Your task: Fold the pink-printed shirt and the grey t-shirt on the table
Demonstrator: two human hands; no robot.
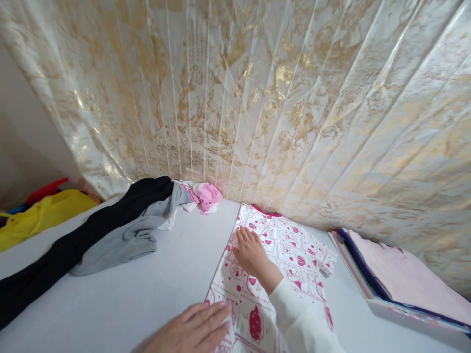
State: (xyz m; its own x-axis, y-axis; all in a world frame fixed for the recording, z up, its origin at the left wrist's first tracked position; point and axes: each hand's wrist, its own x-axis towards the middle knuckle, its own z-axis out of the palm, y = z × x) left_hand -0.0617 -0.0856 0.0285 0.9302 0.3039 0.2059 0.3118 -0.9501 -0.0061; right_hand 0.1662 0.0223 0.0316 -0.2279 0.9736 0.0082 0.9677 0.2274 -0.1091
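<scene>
A white shirt with pink-red printed pictures and a red neckband [294, 250] lies spread on a white surface [176, 274], one short sleeve pointing right. Its left edge runs straight, as if that side were folded under. My right hand [252, 252] rests flat on the upper left part of the shirt, fingers stretched toward the neck. Nearer to me, my left hand [195, 328] lies flat at the shirt's lower left edge, fingers extended over the cloth. Neither hand grips anything. The bottom of the shirt runs out of view.
Folded clothes in a stack [408, 284], pale pink on top, stand at the right. To the left lie black clothing [91, 240], a grey garment [121, 245] and a crumpled pink cloth [208, 196]. Yellow cloth [47, 215] sits beyond. A gold-patterned curtain [239, 98] hangs behind.
</scene>
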